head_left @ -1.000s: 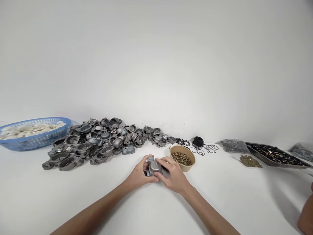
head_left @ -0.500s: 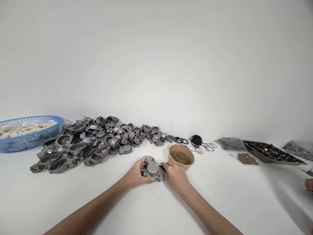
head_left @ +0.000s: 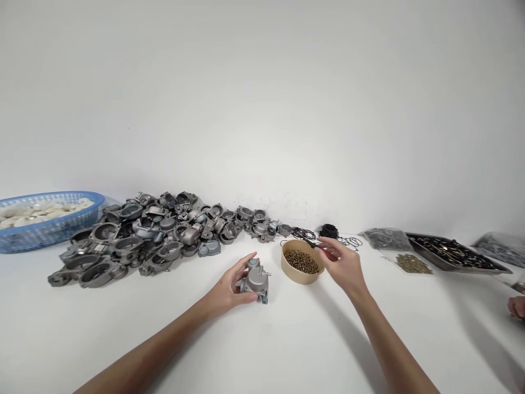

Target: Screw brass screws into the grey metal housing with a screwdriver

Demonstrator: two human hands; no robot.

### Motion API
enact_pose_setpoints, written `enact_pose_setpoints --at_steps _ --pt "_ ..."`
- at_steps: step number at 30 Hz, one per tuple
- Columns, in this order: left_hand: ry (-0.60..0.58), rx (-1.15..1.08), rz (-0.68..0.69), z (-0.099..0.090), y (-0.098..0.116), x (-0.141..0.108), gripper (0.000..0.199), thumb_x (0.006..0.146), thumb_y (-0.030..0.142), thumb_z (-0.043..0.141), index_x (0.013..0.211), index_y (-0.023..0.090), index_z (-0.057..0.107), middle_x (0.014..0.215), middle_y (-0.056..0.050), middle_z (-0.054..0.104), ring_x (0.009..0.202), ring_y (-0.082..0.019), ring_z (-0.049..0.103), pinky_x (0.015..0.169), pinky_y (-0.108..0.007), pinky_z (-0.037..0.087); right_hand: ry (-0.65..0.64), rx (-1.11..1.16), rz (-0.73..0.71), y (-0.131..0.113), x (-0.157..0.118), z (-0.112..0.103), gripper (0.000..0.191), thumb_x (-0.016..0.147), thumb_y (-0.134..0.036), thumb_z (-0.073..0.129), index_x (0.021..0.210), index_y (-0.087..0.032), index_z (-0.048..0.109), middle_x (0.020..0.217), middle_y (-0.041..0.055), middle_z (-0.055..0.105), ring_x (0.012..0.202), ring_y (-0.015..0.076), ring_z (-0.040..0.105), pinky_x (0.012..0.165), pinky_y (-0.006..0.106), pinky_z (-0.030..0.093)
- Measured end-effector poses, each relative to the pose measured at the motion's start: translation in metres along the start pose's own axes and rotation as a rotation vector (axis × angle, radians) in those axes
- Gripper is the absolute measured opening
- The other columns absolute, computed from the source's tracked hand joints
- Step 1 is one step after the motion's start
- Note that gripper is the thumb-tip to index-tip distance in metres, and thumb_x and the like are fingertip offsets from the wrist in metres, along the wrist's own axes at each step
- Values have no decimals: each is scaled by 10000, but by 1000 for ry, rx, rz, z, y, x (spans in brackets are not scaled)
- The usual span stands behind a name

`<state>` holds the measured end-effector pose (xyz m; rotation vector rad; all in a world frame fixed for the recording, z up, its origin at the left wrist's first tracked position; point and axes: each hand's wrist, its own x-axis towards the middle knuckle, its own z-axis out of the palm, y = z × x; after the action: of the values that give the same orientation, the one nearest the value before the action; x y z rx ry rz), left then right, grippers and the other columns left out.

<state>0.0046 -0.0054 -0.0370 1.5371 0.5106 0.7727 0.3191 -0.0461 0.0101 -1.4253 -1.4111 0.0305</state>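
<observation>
My left hand (head_left: 227, 291) grips the near-left side of a grey cast-metal carburetor (head_left: 257, 280) resting on the white table, thumb low at its front and fingers behind it. A short pipe stub on the carburetor points right. Raised over the right rim of a tan bowl (head_left: 298, 277), my right hand (head_left: 346, 269) is closed on a red and black screwdriver (head_left: 327, 253); its dark end points left over the bowl. Small brass-coloured screws (head_left: 301, 261) fill the bowl's bottom.
Many metal carburetor bodies (head_left: 164, 230) lie heaped at left, beside a blue basket (head_left: 88, 221) of pale pieces. Black rubber rings (head_left: 328, 232) lie behind the bowl. Farther right are bagged parts (head_left: 388, 239), brass pieces (head_left: 413, 264), a dark tray (head_left: 494, 268) and another person's hand (head_left: 517, 306).
My right hand has left the carburetor's side and moved right and up to the bowl, carrying the screwdriver. My left hand keeps the carburetor in nearly the same spot.
</observation>
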Motion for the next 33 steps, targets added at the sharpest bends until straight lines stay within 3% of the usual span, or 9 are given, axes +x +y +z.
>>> enact_pose_setpoints --at_steps 5,9,17,21,27,33 --pt "-38 14 26 1 5 -1 792 788 322 753 1472 289 356 1470 -123 434 1389 -325 328 1024 -423 428 36 -93 52 31 12 -14 251 782 -444 658 850 -212 726 788 48 746 685 207 694 730 330 556" --pt "-38 71 49 -1 6 -1 670 800 354 731 1410 278 465 1480 -115 422 1345 -336 394 1062 -452 383 95 -128 67 29 13 -16 300 789 -497 648 811 -205 713 758 48 739 681 207 685 722 317 532" --pt "25 302 36 -3 10 -6 590 785 438 721 1335 288 566 1530 -105 343 1456 -366 156 1107 -497 328 44 -98 137 28 13 -13 394 763 -575 654 760 -184 700 668 58 716 658 219 668 629 297 493" --pt "25 379 33 -1 10 -8 598 770 409 741 1329 292 560 1531 -95 329 1438 -359 214 1117 -475 326 35 -70 165 33 14 -14 411 757 -583 654 770 -176 709 674 64 716 660 215 663 617 291 491" --pt "-21 374 81 2 8 -7 658 735 338 782 1311 260 476 1386 -96 490 1217 -294 517 1056 -414 394 85 57 235 32 16 -20 382 744 -546 692 780 -167 705 657 50 709 630 191 645 627 293 515" --pt "-22 393 43 7 4 -6 700 697 310 810 1277 261 420 1231 -74 597 1075 -251 596 945 -373 455 131 164 250 26 18 -25 390 716 -522 730 788 -139 715 638 63 696 603 182 629 559 285 528"
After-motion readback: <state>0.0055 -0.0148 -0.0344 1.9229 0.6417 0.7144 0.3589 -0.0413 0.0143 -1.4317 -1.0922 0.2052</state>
